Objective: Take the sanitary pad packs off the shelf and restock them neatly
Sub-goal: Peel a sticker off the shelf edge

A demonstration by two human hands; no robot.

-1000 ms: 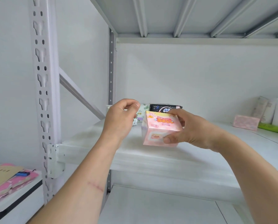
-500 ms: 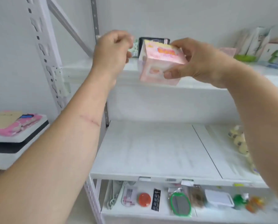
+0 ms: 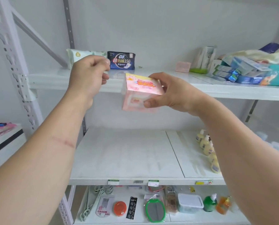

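Head view: right hand (image 3: 166, 93) grips pink pack (image 3: 140, 93); left hand (image 3: 88, 75) fisted, empty.

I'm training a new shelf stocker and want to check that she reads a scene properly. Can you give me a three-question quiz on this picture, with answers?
1. True or false: the right hand holds the pink pack.
2. What does the left hand hold? A) dark blue pack B) nothing C) green pack
3. Fill in: the dark blue pack stands on the ____ shelf of the three in view.

Key: 1 true; 2 B; 3 top.
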